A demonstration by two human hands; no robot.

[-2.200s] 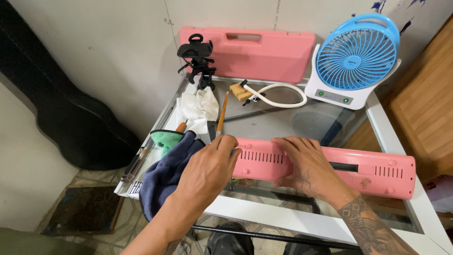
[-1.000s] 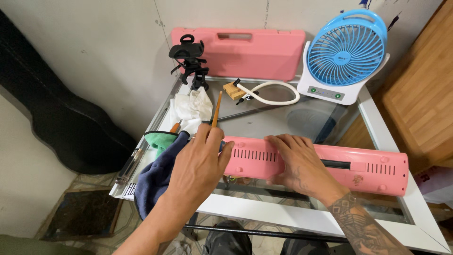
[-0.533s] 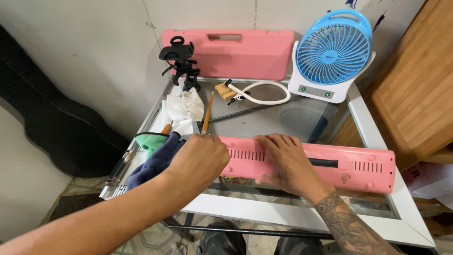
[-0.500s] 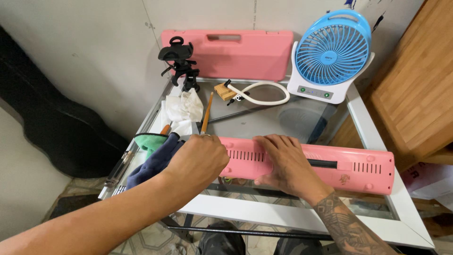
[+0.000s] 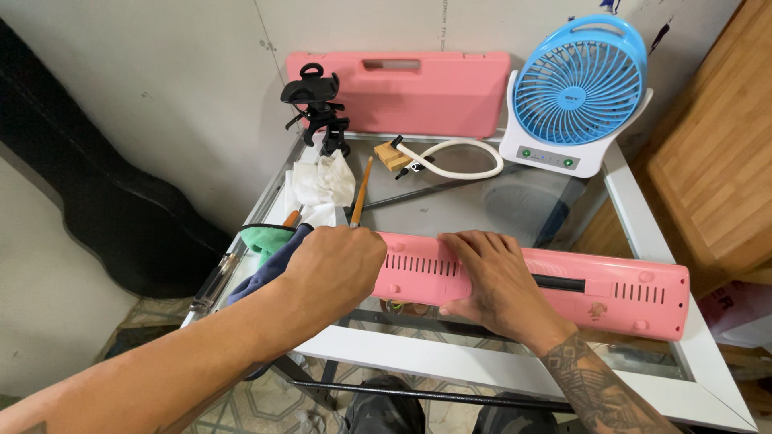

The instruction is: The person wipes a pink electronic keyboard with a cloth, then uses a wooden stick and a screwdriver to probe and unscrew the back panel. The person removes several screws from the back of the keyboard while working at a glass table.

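A long pink keyboard instrument [image 5: 619, 293] lies underside up across the front of a glass table [image 5: 643, 233]. My left hand [image 5: 334, 265] is closed over its left end, knuckles up, beside the tip of a wooden paintbrush [image 5: 360, 193]. My right hand [image 5: 498, 281] lies palm down on the middle of the instrument, fingers spread over the top and thumb hooked under the near edge. A black strip shows on the instrument just right of that hand.
At the back stand a pink carry case [image 5: 410, 92], a blue and white fan [image 5: 575, 92] and a black clamp tripod [image 5: 318, 108]. A white hose [image 5: 450, 161], crumpled white tissue [image 5: 322, 189], a green cloth [image 5: 265, 239] and a blue cloth [image 5: 261, 277] lie on the left. A wooden panel [image 5: 708, 161] stands to the right.
Both hands stay on the pink instrument in the same places. My view has shifted a little, so the table's things sit slightly differently in the picture.
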